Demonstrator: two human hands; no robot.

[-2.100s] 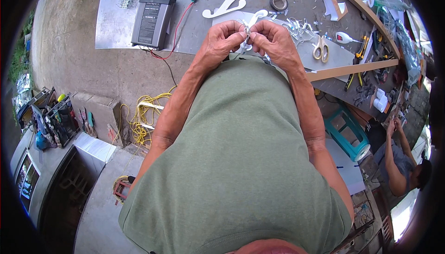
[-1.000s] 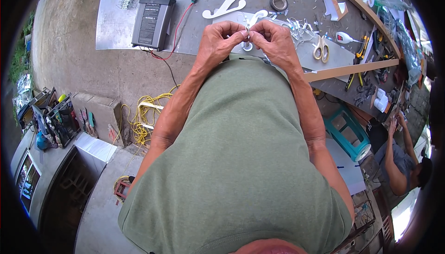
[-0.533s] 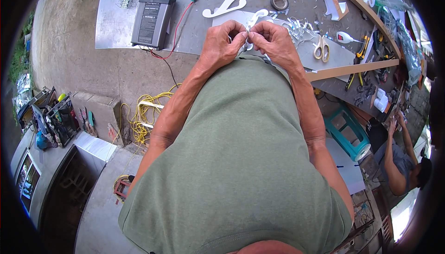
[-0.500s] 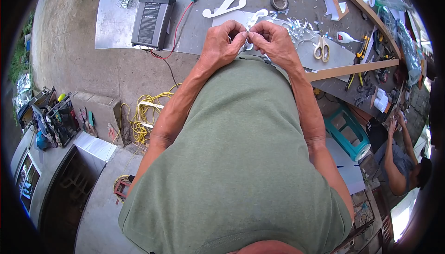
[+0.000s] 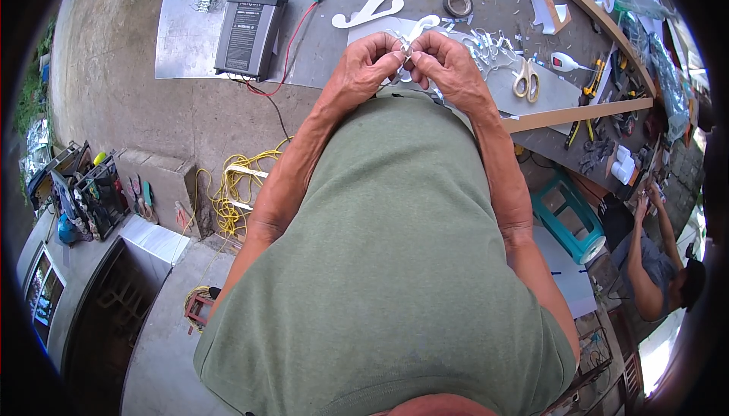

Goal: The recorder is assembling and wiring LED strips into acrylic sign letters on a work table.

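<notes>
At the near edge of the grey metal table, my left hand [image 5: 367,65] and my right hand [image 5: 448,65] meet, both closed in a pinch. Between the fingertips are thin pale wires [image 5: 406,52], too small to make out in detail. Just beyond the fingers lies a white curved cut-out letter piece [image 5: 425,24], partly hidden by my hands. To the right of my right hand is a tangle of small white light modules on wires [image 5: 490,45]. A second white letter piece [image 5: 370,10] lies farther left, flat on the metal.
A grey power supply box [image 5: 249,35] with a red lead stands left. Black tape [image 5: 457,4], scissors [image 5: 525,80], and a white glue bottle [image 5: 564,61] lie right. A brown strip [image 5: 581,115] crosses the table near several pliers. A co-worker [image 5: 651,272] sits beyond the teal stool [image 5: 569,219].
The fingertips have opened slightly apart, and a loop of thin wire now shows between them. Both hands stay in about the same place.
</notes>
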